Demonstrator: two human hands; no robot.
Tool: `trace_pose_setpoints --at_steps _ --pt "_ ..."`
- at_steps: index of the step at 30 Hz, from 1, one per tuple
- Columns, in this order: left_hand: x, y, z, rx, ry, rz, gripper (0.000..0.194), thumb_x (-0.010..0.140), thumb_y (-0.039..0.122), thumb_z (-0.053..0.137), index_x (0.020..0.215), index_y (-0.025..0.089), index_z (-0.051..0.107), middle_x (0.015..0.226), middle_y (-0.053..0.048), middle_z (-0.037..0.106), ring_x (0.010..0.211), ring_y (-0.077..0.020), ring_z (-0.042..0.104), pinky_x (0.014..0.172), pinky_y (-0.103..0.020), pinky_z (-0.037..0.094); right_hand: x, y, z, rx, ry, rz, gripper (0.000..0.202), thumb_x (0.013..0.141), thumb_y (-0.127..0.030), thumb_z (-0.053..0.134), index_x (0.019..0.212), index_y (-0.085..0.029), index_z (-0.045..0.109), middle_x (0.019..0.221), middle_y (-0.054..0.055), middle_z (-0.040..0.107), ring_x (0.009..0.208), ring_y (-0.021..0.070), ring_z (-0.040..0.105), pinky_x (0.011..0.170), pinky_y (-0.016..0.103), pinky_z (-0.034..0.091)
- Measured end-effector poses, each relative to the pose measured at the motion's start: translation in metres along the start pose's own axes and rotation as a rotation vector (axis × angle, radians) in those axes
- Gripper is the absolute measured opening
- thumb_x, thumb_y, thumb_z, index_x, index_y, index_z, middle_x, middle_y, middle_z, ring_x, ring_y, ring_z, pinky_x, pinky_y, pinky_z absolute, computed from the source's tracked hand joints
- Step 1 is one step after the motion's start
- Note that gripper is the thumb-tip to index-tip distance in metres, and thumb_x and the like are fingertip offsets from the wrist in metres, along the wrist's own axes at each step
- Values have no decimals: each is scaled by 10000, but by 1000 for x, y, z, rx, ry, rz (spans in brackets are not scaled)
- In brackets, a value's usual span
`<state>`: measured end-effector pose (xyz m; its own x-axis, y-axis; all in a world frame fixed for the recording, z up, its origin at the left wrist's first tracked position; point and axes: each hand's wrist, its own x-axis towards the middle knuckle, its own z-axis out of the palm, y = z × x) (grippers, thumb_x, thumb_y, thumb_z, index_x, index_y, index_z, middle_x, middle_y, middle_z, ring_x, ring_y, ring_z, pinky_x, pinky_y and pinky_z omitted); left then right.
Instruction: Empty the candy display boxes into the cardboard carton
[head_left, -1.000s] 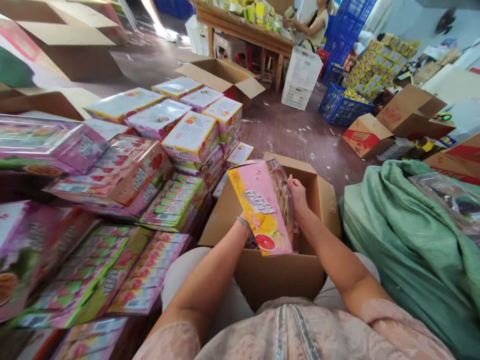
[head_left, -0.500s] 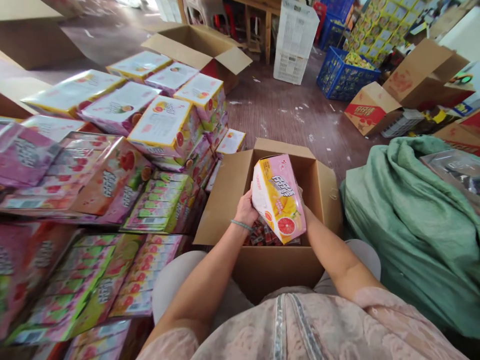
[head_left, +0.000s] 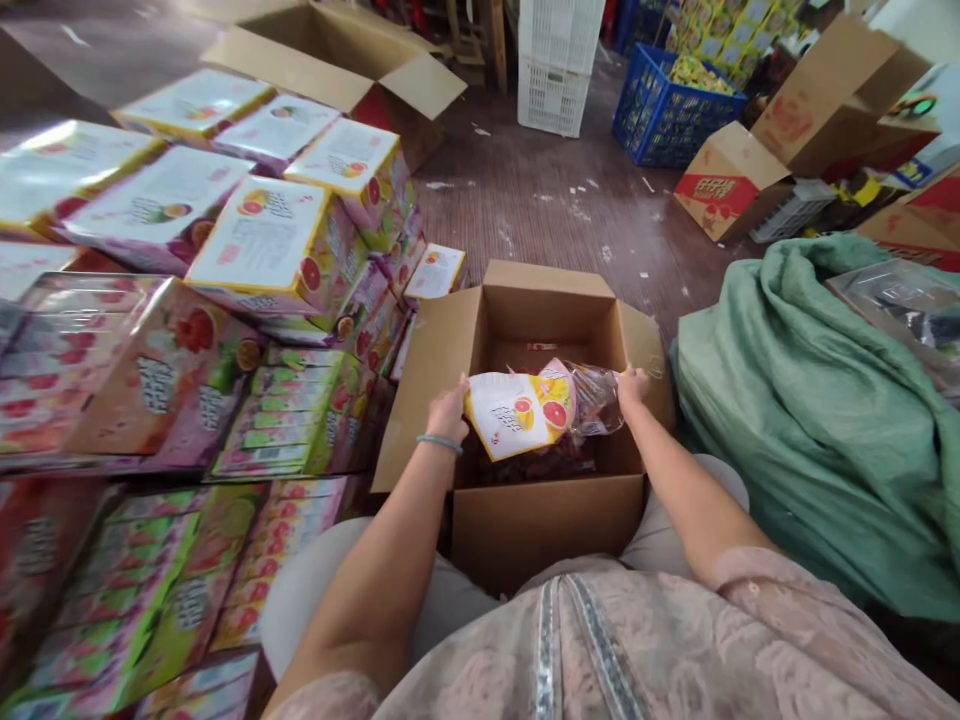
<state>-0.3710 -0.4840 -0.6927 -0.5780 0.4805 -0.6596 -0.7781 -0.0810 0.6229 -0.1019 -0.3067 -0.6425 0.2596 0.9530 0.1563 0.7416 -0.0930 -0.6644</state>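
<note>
Over the open cardboard carton [head_left: 547,510] between my knees, a white, yellow and pink printed fruit box [head_left: 506,415] is stretched between my hands. My left hand [head_left: 448,412] pinches the white end of it, near the carton's left side. My right hand [head_left: 632,388], by the right wall, is closed on clear plastic film [head_left: 596,400] that extends from the pink end. Whether the film is still joined to the box I cannot tell. Small red-wrapped packets [head_left: 540,466] lie on the carton floor, partly hidden beneath the printed box.
Stacks of printed fruit boxes [head_left: 262,240] fill the left side. Green cloth [head_left: 757,420] bulges at my right. Beyond the carton are a white plastic crate [head_left: 553,95], a blue crate [head_left: 667,120] and a red-printed carton [head_left: 731,190].
The printed box has been lowered and turned so its white face shows. My hands have moved apart, and clear film now stretches to my right hand. The view has shifted slightly.
</note>
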Motion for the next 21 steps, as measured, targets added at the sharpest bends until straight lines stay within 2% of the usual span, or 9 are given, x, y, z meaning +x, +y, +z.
trace_pose_setpoints --at_steps 2,5,7,9,12,15,18,21 --pt "-1 1 1 0 -28 -21 332 819 260 923 714 155 626 717 -40 700 610 -144 625 607 -273 515 -1 3 -3 85 1 45 357 994 -306 532 647 -254 470 639 20 563 713 216 588 722 321 444" --pt "-4 5 5 -65 -177 30 356 776 305 959 698 152 648 733 -29 710 652 -135 627 632 -245 517 -13 -2 0 242 -25 26 352 1022 -384 499 700 -244 480 688 -5 575 735 180 559 735 289 444" --pt "-6 9 7 -109 -260 75 354 737 266 978 673 151 649 682 4 675 633 -106 591 620 -203 489 -24 -9 3 355 -58 -2 367 1032 -446 487 727 -243 466 712 -27 559 727 152 537 728 264 447" --pt "-9 16 6 -135 -283 102 344 731 220 972 653 155 643 643 29 641 607 -85 561 604 -176 465 -35 -18 3 460 -95 -19 385 1035 -477 474 730 -246 431 711 -45 517 694 130 509 700 247 446" --pt "-15 27 5 -172 -318 120 297 816 163 899 659 158 647 664 34 654 590 -69 561 590 -154 459 -47 -30 -1 588 -145 -23 387 1032 -484 466 732 -249 398 697 -64 451 651 109 473 659 224 437" --pt "-23 36 4 -181 -386 101 279 954 113 739 688 155 663 681 19 674 561 -70 571 555 -152 465 -55 -38 -4 667 -190 -5 403 1025 -515 495 741 -246 397 668 -77 419 625 97 450 634 202 423" --pt "-31 41 6 -156 -307 7 319 1043 110 597 743 150 698 677 -9 695 565 -98 619 575 -178 525 -58 -43 -6 684 -232 75 454 1015 -550 543 709 -240 416 610 -79 432 575 93 432 574 200 392" --pt "-38 44 9 -142 -231 -143 245 1055 110 563 947 124 782 771 -61 770 679 -160 727 731 -254 635 -59 -44 -9 660 -287 186 512 1005 -579 594 661 -246 414 535 -80 418 500 97 408 507 217 371"
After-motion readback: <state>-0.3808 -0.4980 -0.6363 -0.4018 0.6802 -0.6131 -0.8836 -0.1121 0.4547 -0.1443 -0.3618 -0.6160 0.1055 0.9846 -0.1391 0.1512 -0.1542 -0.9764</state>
